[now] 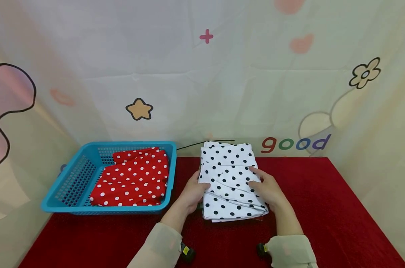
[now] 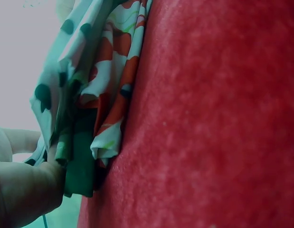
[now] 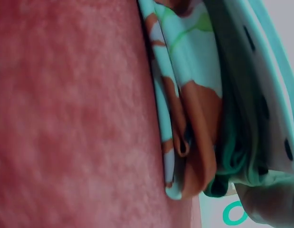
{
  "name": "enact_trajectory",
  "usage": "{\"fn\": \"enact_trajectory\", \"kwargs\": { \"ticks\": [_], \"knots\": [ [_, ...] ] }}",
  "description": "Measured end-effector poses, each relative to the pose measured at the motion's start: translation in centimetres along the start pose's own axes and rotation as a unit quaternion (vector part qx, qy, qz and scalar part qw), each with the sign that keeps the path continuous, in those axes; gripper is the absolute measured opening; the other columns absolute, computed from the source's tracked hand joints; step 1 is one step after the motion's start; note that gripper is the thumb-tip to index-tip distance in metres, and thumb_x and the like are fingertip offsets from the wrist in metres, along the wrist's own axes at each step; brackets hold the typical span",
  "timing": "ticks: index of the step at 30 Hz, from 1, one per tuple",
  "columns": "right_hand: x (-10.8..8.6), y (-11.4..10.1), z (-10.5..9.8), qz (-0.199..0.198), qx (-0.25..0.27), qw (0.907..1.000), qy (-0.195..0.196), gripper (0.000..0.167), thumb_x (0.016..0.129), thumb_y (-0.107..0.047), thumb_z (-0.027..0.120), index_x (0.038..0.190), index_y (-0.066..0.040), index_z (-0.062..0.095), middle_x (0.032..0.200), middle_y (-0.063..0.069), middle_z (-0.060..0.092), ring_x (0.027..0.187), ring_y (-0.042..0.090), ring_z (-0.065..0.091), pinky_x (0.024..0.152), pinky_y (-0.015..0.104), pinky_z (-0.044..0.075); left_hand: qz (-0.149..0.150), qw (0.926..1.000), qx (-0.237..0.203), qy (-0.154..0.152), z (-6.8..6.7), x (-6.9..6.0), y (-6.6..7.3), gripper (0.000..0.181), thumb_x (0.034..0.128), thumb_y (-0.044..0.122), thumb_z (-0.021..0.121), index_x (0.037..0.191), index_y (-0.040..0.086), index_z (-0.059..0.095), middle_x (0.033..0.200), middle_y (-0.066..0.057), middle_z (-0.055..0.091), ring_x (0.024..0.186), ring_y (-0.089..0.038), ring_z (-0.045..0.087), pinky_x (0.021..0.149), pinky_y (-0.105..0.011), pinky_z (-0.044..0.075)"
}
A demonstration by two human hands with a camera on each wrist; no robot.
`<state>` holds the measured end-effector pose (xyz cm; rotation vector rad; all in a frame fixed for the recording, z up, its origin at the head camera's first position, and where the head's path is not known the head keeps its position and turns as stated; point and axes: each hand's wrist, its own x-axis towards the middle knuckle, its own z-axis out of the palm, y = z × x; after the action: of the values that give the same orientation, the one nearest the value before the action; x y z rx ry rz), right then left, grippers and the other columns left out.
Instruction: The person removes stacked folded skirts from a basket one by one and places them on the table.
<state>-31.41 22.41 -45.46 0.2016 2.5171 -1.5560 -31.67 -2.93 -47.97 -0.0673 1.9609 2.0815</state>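
Note:
A folded white cloth with black dots (image 1: 230, 175) lies on top of a stack in the head view. Beneath it, the left wrist view shows a dark green cloth (image 2: 81, 156) and, lowest, a folded orange-and-white patterned cloth (image 2: 109, 126). My left hand (image 1: 193, 191) pinches the dotted cloth's left edge, thumb on top. On the opposite edge my right hand (image 1: 269, 190) grips it, thumb and forefinger showing over the fabric. The right wrist view has the patterned cloth (image 3: 199, 118) flat against the table, with green folds (image 3: 232, 147) above it. Most fingertips are hidden by fabric.
To the left stands a blue plastic basket (image 1: 122, 210) holding a folded red cloth with white dots (image 1: 133, 178). A red cover (image 1: 309, 208) spreads over the table. Behind hangs a pale printed curtain (image 1: 222, 93), close to the table's back edge.

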Motion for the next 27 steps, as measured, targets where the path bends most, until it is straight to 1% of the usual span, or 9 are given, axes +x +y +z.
{"fn": "enact_trajectory", "kwargs": {
  "ticks": [4, 9, 13, 17, 23, 27],
  "knots": [
    [-0.1, 0.2, -0.3, -0.002, -0.015, 0.9997, -0.018, 0.061, 0.101, -0.013, 0.056, 0.159, -0.016, 0.04, 0.151, 0.024, 0.045, 0.123, 0.035, 0.054, 0.088, 0.032, 0.055, -0.008, 0.9999, 0.002, -0.013, -0.2, -0.1, -0.3, 0.057, 0.104, 0.007, 0.051, 0.158, 0.009, 0.034, 0.133, -0.016, 0.064, 0.106, -0.022, 0.072, 0.084, -0.04, 0.063],
    [-0.1, 0.4, -0.5, 0.002, -0.018, 0.9991, -0.038, 0.063, 0.101, -0.015, 0.058, 0.16, -0.016, 0.037, 0.154, 0.024, 0.043, 0.123, 0.034, 0.054, 0.089, 0.032, 0.055, -0.016, 0.9998, 0.005, -0.009, -0.2, -0.1, -0.2, 0.056, 0.1053, 0.01, 0.051, 0.158, 0.01, 0.033, 0.135, -0.016, 0.063, 0.106, -0.021, 0.071, 0.085, -0.039, 0.063],
    [-0.4, 0.4, -0.8, 0.008, -0.015, 0.9987, -0.049, 0.067, 0.1, -0.017, 0.062, 0.16, -0.014, 0.034, 0.145, 0.024, 0.05, 0.111, 0.03, 0.063, 0.084, 0.032, 0.058, -0.017, 0.9998, 0.008, -0.002, -0.1, 0.0, -0.3, 0.057, 0.1052, 0.01, 0.053, 0.158, 0.008, 0.031, 0.136, -0.017, 0.062, 0.107, -0.022, 0.071, 0.086, -0.04, 0.063],
    [-0.5, 0.4, -1.1, 0.017, -0.006, 0.9985, -0.051, 0.068, 0.099, -0.017, 0.066, 0.16, -0.013, 0.034, 0.136, 0.024, 0.056, 0.103, 0.026, 0.067, 0.082, 0.033, 0.06, -0.021, 0.9997, 0.008, 0.007, -0.1, 0.2, -0.3, 0.059, 0.1047, 0.012, 0.055, 0.158, 0.008, 0.032, 0.135, -0.018, 0.063, 0.104, -0.021, 0.072, 0.084, -0.04, 0.064],
    [-0.2, 0.5, -0.8, 0.016, 0.001, 0.9988, -0.045, 0.068, 0.098, -0.016, 0.067, 0.159, -0.013, 0.036, 0.137, 0.024, 0.057, 0.101, 0.025, 0.069, 0.081, 0.031, 0.061, -0.033, 0.9993, 0.002, 0.019, -0.4, 0.3, -0.4, 0.059, 0.1045, 0.015, 0.057, 0.158, 0.01, 0.034, 0.128, -0.017, 0.067, 0.096, -0.02, 0.074, 0.077, -0.039, 0.064],
    [0.0, 0.7, -0.6, 0.022, 0.003, 0.999, -0.039, 0.068, 0.098, -0.017, 0.067, 0.159, -0.014, 0.037, 0.138, 0.025, 0.057, 0.101, 0.025, 0.069, 0.081, 0.031, 0.061, -0.051, 0.9983, -0.017, 0.024, -0.6, 0.5, -0.6, 0.054, 0.1078, 0.023, 0.051, 0.159, 0.014, 0.035, 0.127, -0.015, 0.066, 0.098, -0.02, 0.071, 0.075, -0.035, 0.063]
  ]
}}
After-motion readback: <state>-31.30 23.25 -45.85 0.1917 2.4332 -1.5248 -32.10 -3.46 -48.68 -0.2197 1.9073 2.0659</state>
